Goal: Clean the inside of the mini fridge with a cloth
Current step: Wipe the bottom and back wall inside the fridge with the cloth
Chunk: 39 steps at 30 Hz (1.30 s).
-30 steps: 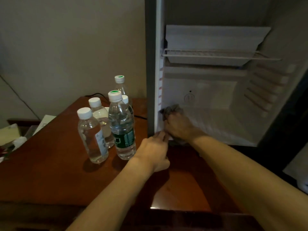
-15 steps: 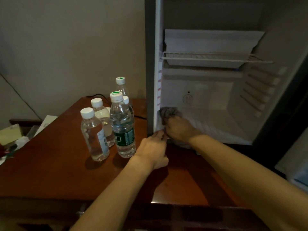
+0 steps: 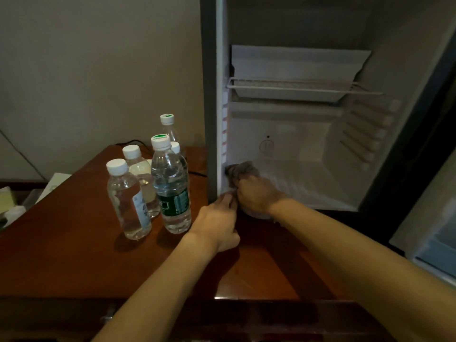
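1. Open mini fridge (image 3: 296, 149) standing on the wooden table (image 3: 74, 255), white interior in full view.
2. Right hand (image 3: 256, 193) in at the fridge's lower left front corner, fingers curled over a grey cloth (image 3: 243, 169) and pressing it onto the floor against the left wall.
3. Cloth bunched up, part poking out beyond the knuckles, a paler bit showing under the wrist at the front lip.
4. Left hand (image 3: 218, 223) just beside the right, at the bottom of the fridge's left door frame, fingers bent with the tips up against the frame edge; pinching a bit of the cloth or just touching the frame, cannot tell.
5. Wire shelf (image 3: 296, 86) up high inside, white tray just behind it.
6. Five water bottles (image 3: 170, 183) clustered on the table left of the fridge, all upright and capped, the green-labelled one nearest the left hand.
7. Dark cable (image 3: 195, 173) running behind the bottles toward the fridge.
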Available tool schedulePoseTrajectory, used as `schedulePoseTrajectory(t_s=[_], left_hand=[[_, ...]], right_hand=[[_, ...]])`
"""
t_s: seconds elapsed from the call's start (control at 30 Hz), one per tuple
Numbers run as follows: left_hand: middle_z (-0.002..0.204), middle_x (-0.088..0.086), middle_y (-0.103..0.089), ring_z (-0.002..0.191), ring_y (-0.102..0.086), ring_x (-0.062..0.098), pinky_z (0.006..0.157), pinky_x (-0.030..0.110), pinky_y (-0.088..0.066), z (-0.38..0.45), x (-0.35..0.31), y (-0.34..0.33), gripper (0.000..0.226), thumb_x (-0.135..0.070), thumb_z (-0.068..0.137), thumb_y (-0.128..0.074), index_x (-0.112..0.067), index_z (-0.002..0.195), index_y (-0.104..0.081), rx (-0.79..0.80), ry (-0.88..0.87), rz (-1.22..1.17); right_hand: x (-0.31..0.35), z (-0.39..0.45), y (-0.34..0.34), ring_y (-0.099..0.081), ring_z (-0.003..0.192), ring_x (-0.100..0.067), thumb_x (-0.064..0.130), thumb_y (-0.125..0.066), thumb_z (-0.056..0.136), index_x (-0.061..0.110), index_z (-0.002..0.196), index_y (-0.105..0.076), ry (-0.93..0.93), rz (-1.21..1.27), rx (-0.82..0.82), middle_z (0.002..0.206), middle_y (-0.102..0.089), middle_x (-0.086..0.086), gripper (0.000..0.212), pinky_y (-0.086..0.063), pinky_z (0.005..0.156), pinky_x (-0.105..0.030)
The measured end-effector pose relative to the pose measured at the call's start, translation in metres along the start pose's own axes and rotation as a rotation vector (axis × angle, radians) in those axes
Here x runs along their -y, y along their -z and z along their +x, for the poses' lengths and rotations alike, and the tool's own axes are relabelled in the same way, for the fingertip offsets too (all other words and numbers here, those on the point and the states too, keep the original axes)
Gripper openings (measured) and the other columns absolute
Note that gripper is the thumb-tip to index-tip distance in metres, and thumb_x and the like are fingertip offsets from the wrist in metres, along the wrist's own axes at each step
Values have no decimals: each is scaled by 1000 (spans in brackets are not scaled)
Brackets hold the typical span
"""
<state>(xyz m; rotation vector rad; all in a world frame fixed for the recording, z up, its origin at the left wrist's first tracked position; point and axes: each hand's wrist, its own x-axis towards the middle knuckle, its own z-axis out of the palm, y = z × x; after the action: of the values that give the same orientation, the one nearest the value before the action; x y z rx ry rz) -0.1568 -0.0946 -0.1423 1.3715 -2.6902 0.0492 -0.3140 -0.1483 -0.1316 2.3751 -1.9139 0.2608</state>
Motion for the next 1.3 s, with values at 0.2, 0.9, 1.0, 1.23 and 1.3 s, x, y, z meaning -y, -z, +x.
schedulePoseTrajectory(t_s=[0.2, 0.9, 1.0, 1.23, 1.3], left_hand=[[163, 9, -19, 146, -30, 26, 107, 40, -42, 2, 5, -8, 91, -33, 84, -65, -8, 159, -18, -31, -21, -56], [162, 6, -22, 145, -32, 29, 106, 39, -42, -1, -7, 7, 85, -31, 85, -63, -10, 158, -24, 52, 48, -47], [159, 7, -26, 142, -35, 29, 106, 39, -42, -1, -9, 5, 83, -32, 84, -64, -9, 155, -28, 52, 61, -50], [158, 6, -26, 138, -40, 29, 102, 37, -45, 0, -2, -1, 81, -33, 85, -63, -9, 154, -30, 10, 29, -32], [159, 7, -24, 138, -39, 29, 101, 38, -44, 2, -1, -1, 83, -33, 86, -64, -9, 155, -27, 13, 24, -39]], right_hand=[[-21, 59, -4, -58, 111, -34, 23, -46, 100, 5, 137, -50, -4, -5, -3, 127, -61, -20, 42, -40, 102, -40], [2, -42, 9, -29, 144, -30, 33, -49, 96, 25, 158, -12, -20, 49, 3, 162, -24, -5, 73, -35, 110, -37], [5, -52, 7, -39, 135, -28, 34, -48, 98, 14, 151, -33, -12, -1, 38, 153, -37, -9, 59, -38, 102, -35], [-4, -12, 0, -56, 116, -37, 33, -46, 94, 8, 135, -54, -63, -61, 16, 135, -55, -16, 49, -49, 95, -44], [-13, 15, -7, -59, 108, -37, 32, -40, 95, 7, 128, -61, -39, -103, 6, 124, -63, -18, 47, -47, 95, -48]])
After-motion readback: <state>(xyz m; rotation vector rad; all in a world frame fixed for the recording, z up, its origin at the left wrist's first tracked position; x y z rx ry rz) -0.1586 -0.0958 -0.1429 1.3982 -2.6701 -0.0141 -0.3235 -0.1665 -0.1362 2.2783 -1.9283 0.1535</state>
